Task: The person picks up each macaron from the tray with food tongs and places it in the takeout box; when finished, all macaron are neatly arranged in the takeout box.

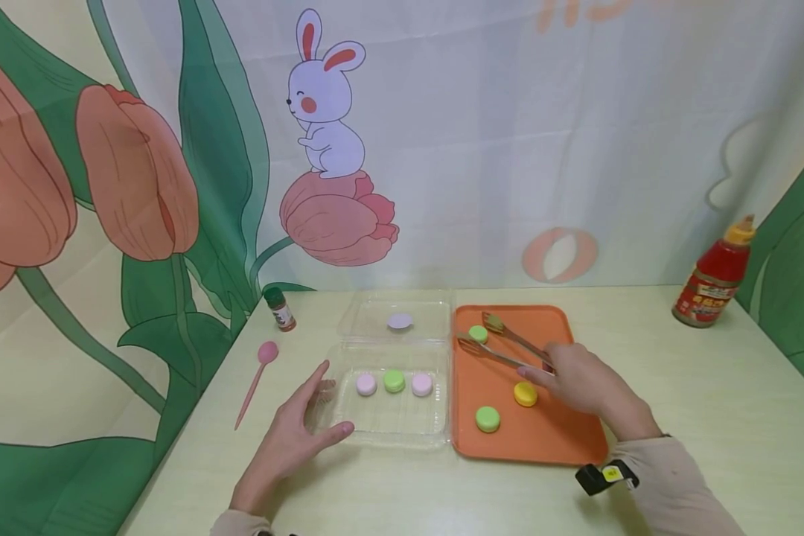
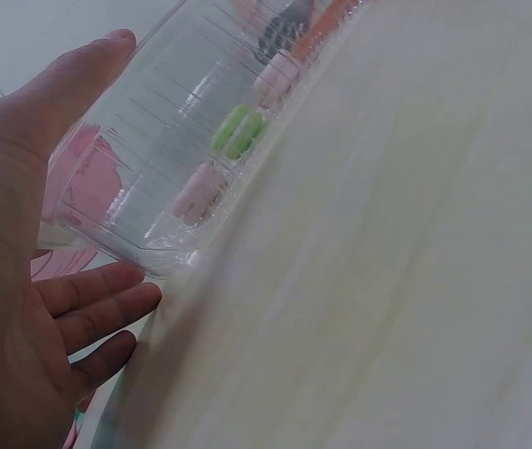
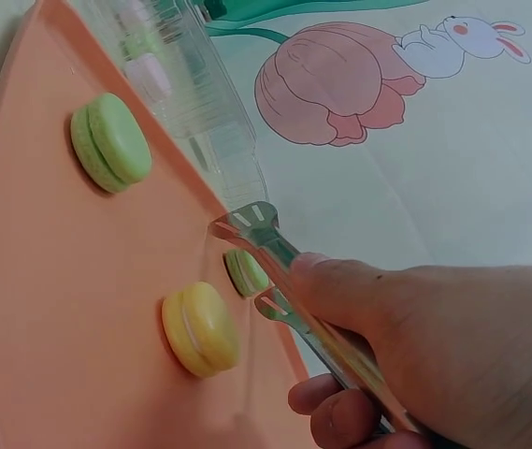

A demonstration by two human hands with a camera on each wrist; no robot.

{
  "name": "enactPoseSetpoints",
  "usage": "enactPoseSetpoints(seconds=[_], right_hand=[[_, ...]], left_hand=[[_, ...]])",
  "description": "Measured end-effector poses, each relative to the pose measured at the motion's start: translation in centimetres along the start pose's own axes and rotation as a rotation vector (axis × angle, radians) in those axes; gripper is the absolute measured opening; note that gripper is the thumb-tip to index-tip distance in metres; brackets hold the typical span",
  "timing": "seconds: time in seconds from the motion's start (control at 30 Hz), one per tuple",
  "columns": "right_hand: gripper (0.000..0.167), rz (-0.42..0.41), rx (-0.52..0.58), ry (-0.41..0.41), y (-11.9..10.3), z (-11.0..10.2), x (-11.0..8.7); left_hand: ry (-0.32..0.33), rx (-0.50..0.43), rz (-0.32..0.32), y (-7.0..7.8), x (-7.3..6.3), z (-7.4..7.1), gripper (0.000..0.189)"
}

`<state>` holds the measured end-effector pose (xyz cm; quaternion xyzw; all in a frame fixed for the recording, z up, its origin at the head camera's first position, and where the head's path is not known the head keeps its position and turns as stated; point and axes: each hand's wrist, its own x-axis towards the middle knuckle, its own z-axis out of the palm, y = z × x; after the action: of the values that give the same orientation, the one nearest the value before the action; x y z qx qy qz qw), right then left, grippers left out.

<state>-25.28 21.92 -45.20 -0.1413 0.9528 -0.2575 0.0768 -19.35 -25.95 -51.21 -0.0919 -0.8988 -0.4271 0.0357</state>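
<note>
My right hand (image 1: 579, 380) grips a pair of metal serving tongs (image 1: 519, 344) over the orange tray (image 1: 529, 439). The tongs' slotted ends are spread on either side of a green macaron (image 1: 478, 334) near the tray's far left corner. A yellow macaron (image 1: 525, 394) and another green macaron (image 1: 487, 418) lie nearer on the tray. My left hand (image 1: 295, 432) is at the left end of a clear plastic box (image 1: 388, 424), thumb and fingers spread around its corner. Inside the box sit two pink macarons (image 1: 366, 384) with a green macaron (image 1: 394, 381) between them.
The box's hinged lid (image 1: 368, 313) lies folded back, with a pale oval (image 1: 399, 321) on it. Left of the box are a pink spoon (image 1: 261, 372) and a small green-capped bottle (image 1: 280, 310). A red sauce bottle (image 1: 713, 279) stands far right, before the printed curtain (image 1: 476, 149).
</note>
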Motion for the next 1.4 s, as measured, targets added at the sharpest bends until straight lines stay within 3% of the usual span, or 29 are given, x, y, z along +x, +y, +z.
enactPoseSetpoints(seconds=[0.43,1.2,1.4], right_hand=[[0.048,-0.028,-0.006,0.001,0.23,0.13,-0.13],[0.036,-0.067,-0.051,0.028,0.17,0.50,-0.11],[0.037,-0.028,-0.038,0.010,0.18,-0.04,-0.30]], left_hand=[[-0.002,0.007,0.007,-0.16,0.10,-0.03,0.112],[-0.006,0.008,-0.012,0.13,0.03,-0.05,0.111],[-0.006,0.010,-0.011,0.20,0.04,-0.04,0.111]])
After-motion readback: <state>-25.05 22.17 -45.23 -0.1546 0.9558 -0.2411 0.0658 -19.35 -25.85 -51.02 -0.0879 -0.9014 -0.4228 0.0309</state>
